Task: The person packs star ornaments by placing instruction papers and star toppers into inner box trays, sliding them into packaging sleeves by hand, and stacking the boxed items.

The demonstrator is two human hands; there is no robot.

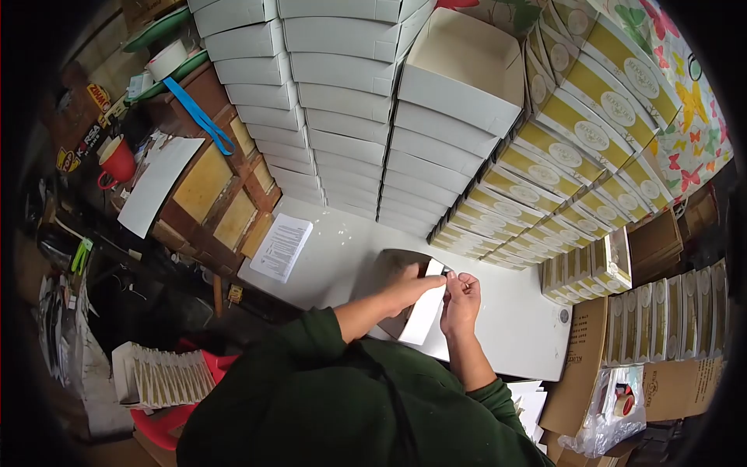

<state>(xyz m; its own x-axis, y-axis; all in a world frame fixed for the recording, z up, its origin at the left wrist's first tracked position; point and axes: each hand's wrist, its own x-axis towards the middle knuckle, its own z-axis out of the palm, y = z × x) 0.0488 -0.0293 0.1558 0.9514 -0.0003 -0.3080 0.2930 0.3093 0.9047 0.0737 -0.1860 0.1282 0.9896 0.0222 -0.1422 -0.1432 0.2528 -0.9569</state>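
An open white cardboard box (421,317) rests on the table in front of my body, its grey inside partly showing. My left hand (412,289) is closed over the box's wall, the fingers reaching inside and the thumb lying along the top edge. At the corner on the right, my right hand (461,302) pinches with thumb and index finger, touching the box, while its other fingers curl. Both hands' fingertips nearly meet at that corner. Part of the left hand's fingers is hidden inside the box.
Tall stacks of white boxes (342,101) stand behind the white table (513,327). Gold-and-white boxes (560,152) are piled to the right. Printed sheets (282,247) lie at the left edge, near a wooden crate (206,191) and a red mug (117,162). A red stool (159,426) holds flat cartons.
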